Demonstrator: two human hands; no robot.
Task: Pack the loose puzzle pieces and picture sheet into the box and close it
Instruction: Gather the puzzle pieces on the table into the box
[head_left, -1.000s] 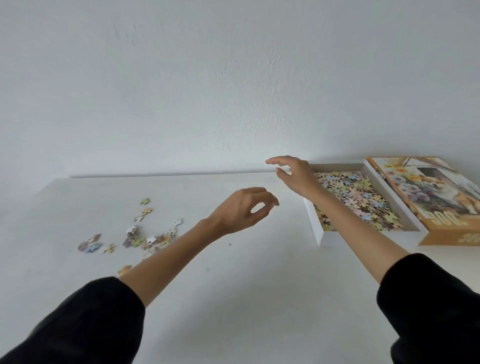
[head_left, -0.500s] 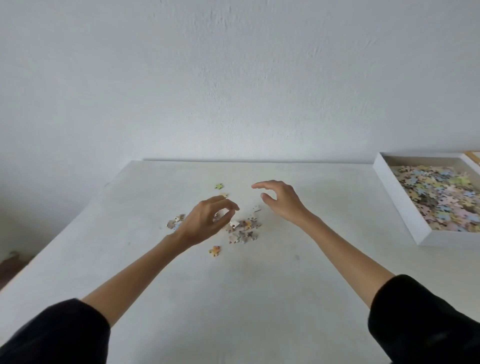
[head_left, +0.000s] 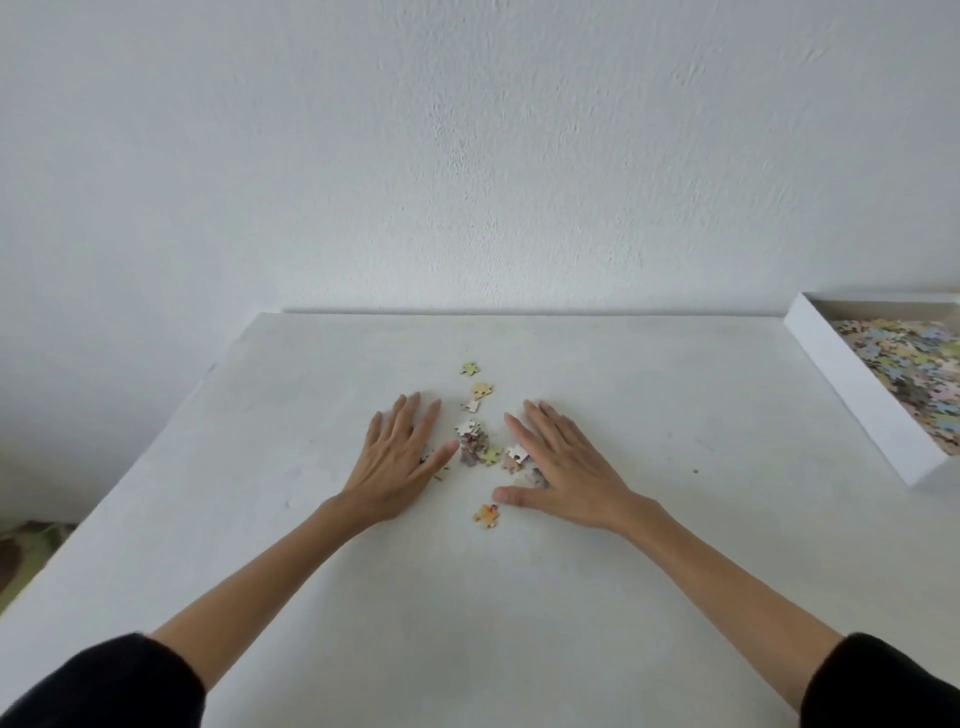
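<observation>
1. You face a plain white wall (head_left: 467, 156), faintly textured and softly, evenly lit.
2. Your white table (head_left: 467, 613) runs up to it, with a thin shadow along the far edge.
3. At your lower left, a blurred green-and-brown patch of floor (head_left: 26, 551) shows.

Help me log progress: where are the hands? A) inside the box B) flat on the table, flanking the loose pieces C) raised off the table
B: the left hand and right hand lie flat on the table beside the pieces, away from the box.
</observation>
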